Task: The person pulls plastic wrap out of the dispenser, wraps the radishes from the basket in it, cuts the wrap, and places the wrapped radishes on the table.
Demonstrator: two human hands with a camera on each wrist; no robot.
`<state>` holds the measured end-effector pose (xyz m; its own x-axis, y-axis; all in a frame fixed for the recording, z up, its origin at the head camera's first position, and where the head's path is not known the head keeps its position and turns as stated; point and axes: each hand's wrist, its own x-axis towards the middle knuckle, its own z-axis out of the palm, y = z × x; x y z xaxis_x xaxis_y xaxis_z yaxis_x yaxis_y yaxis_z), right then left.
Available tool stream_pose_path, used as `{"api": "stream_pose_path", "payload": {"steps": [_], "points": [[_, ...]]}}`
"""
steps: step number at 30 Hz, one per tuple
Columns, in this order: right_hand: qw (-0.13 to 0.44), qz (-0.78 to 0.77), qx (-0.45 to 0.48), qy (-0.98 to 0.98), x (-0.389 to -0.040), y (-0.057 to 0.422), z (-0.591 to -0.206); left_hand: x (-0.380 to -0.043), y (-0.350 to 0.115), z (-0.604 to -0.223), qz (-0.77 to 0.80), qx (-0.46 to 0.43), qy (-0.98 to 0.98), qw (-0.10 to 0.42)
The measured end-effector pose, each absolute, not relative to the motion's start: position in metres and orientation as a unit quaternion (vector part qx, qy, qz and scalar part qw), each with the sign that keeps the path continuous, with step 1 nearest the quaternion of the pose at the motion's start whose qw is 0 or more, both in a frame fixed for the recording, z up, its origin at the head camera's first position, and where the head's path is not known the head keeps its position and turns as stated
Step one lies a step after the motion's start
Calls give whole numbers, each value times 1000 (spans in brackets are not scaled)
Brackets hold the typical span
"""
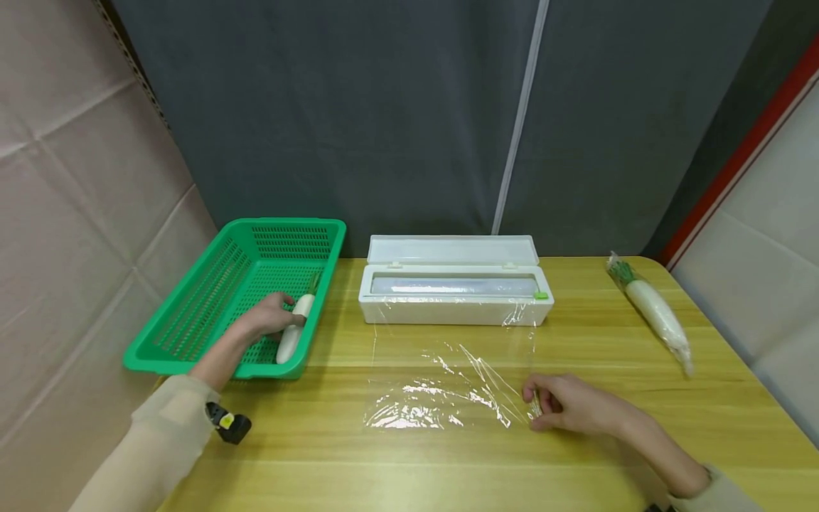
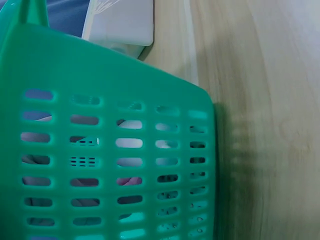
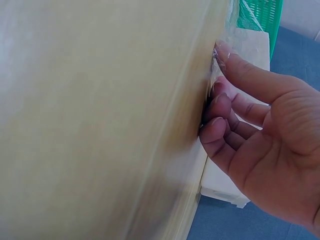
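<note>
Inside the green basket (image 1: 137, 352), my left hand (image 1: 271, 314) grips a white radish (image 1: 291, 341) with green stalks, its thumb and fingers around the middle. The left wrist view shows mostly the basket's slotted wall (image 2: 100, 65), with pale parts of the radish behind the slots. My right hand (image 1: 569, 404) pinches the near right corner of a sheet of plastic wrap (image 1: 441, 387) between thumb and fingers. In the right wrist view the right hand (image 3: 270, 120) is close to the tabletop. The wrap stretches over the table from a white dispenser box (image 1: 454, 311) with its lid raised.
A second white radish (image 1: 659, 313), wrapped in clear film, lies at the right of the wooden table (image 1: 409, 476). A green slider (image 1: 540, 295) sits at the box's right end. A dark grey curtain (image 1: 352, 121) hangs behind, and pale walls flank both sides.
</note>
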<state>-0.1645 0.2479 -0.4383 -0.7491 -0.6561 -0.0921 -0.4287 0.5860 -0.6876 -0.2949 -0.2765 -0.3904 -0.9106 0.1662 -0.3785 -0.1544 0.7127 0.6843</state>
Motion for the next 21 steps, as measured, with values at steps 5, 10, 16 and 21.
{"api": "stream_pose_path", "payload": {"steps": [5, 10, 16, 21], "points": [[168, -334, -312, 873, -163, 248, -438, -294, -278, -389, 384, 2, 900, 205], [164, -336, -315, 872, -163, 249, -439, -296, -279, -390, 396, 3, 900, 183], [165, -337, -316, 872, -163, 249, -438, -296, -279, -387, 417, -7, 896, 151], [167, -338, -312, 872, -163, 249, -438, -293, -277, -383, 412, 9, 905, 104]]}}
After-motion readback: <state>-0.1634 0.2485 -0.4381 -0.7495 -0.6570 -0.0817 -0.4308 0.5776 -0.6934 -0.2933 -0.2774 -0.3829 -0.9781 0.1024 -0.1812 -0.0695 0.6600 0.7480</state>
